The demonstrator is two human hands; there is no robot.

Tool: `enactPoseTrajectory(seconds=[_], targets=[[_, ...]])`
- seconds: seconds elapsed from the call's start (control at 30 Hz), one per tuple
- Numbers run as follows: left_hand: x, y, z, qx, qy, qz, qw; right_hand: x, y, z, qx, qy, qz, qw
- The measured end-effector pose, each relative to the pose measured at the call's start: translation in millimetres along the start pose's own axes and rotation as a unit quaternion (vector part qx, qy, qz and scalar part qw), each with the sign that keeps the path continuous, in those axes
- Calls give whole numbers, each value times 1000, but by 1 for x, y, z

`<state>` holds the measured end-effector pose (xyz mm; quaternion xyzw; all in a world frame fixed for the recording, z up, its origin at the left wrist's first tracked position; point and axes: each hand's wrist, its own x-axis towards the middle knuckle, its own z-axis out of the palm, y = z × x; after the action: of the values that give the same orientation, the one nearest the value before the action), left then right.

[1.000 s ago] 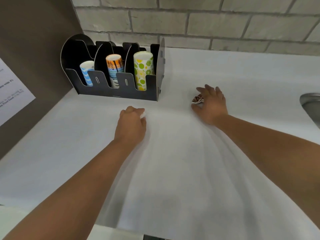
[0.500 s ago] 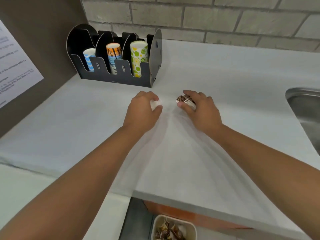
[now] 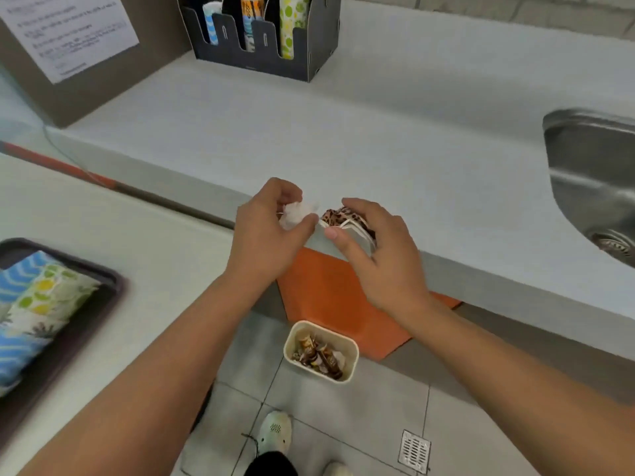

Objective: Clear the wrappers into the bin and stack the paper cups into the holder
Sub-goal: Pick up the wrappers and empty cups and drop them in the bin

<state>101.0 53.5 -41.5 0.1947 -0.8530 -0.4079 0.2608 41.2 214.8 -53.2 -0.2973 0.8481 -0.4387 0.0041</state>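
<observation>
Two benches: we stand between a pale grey bench [image 3: 412, 139], with a steel sink [image 3: 591, 187] at its right end, and a lower white bench [image 3: 113, 235] on our left that carries a dark tray [image 3: 103, 297] of flattened patterned cups.
Holder: the black holder [image 3: 261, 53] sits at the back of the grey bench; three cup stacks lie in its slots, their long axes running front to back, tilted upward toward the wall.
Bin: the cream bin [image 3: 321, 352] stands on the floor tiles below the bench edge, open mouth up, brown wrappers already inside.
Left hand: our left hand [image 3: 264, 231] holds a crumpled white wrapper [image 3: 297, 213] in a fingertip grip, thumb against curled fingers, just past the bench edge.
Right hand: our right hand [image 3: 374, 249] has a curled grip round a leopard-print wrapper [image 3: 343, 218], whose long axis runs roughly left to right, one end pointing toward the left hand.
Relation: the two wrappers sit just beside each other; whether they touch we cannot tell.
Step in hand: we judge this the carry to the bin.
Doing it well: we should bring both hands lower, directly over the bin's mouth, before letting go; light crumpled paper drifts, so a low release suits it.
Risk: the bin's mouth is small, so a wrapper could land on the tiles.
</observation>
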Motion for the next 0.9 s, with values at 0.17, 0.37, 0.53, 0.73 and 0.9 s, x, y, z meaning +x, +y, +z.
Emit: enactPoseTrajectory(seconds=[0.17,0.37,0.53,0.73,0.9], targets=[[-61,-30,4,3,-12,-47,999,-68,24,14,14,-43,26,999],[-124,-118,48,50,-119,-133,983,-129,116,81,-48,-159,143,976],[-152,-214,115,94,-196,-186,958,-161,216,167,-13,-209,252,945],[-176,-365,227,133,-244,-164,946,-172,340,292,-67,-214,276,935],[-189,-461,304,194,-311,-145,919,-168,430,370,-150,-244,287,914]])
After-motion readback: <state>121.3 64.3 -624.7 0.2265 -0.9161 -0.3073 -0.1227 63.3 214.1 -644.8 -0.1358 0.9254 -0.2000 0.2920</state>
